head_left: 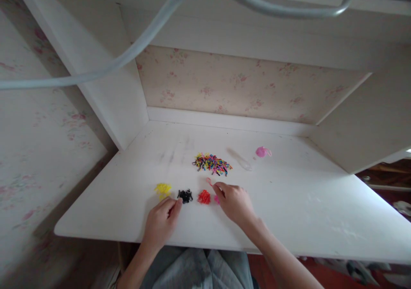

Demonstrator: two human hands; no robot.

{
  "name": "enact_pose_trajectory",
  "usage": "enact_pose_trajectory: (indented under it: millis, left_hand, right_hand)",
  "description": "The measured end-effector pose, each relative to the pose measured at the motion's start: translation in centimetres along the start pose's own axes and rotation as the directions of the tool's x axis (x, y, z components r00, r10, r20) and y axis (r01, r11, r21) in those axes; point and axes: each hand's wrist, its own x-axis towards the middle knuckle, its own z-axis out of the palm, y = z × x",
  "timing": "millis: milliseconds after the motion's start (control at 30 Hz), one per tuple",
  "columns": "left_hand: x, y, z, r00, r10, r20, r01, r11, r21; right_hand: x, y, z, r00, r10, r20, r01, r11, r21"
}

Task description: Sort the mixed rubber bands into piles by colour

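My right hand [235, 201] pinches a small reddish rubber band [209, 180] between thumb and forefinger, above the table. Its knuckles partly hide a pink pile [216, 199]. Beside that lies a pile of red bands [204, 197]. My left hand [161, 221] rests closed near the table's front, its thumb and forefinger by the pile of black bands [185, 196]; whether it holds anything is hidden. Just beyond it sits a yellow pile [163, 189], partly covered by the hand. Farther back spreads a larger heap of mixed-colour bands [212, 164].
A clear, elongated plastic item [240, 159] lies right of the mixed heap. Behind it is a pink round object with a loop [262, 152]. White panels enclose the white table [295, 203] at both sides. A pale cable [138, 49] crosses high in front.
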Motion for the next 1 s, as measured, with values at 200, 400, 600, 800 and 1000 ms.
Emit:
enact_pose_trajectory:
  millis: [200, 400, 600, 800, 1000]
  left_hand:
    - [0.0, -0.2, 0.0, 1.0, 0.004, 0.008, -0.004, 1.0, -0.018]
    - [0.4, 0.3, 0.0, 1.0, -0.013, 0.017, 0.013, 1.0, 0.006]
    - [3.2, 3.7, 0.1, 0.982, 0.125, 0.143, -0.136, 0.988, 0.072]
    - [7.6, 6.6, 3.2, 0.953, 0.129, 0.275, -0.204, 0.942, 0.266]
    - [9.6, 7.1, 6.2, 0.943, 0.098, 0.317, -0.212, 0.912, 0.35]
  right_hand:
    - [-0.9, -2.4, 1.7, 0.995, -0.094, 0.011, 0.095, 0.991, -0.09]
    - [-2.1, -1.2, 1.3, 0.986, -0.109, -0.13, 0.119, 0.99, 0.074]
    - [-4.6, 4.0, 2.6, 0.941, 0.233, -0.245, -0.102, 0.887, 0.45]
    - [-7.0, 8.5, 4.0, 0.827, 0.534, -0.177, -0.325, 0.71, 0.624]
    - [-7.2, 8.2, 4.1, 0.863, 0.48, -0.159, -0.248, 0.676, 0.694]
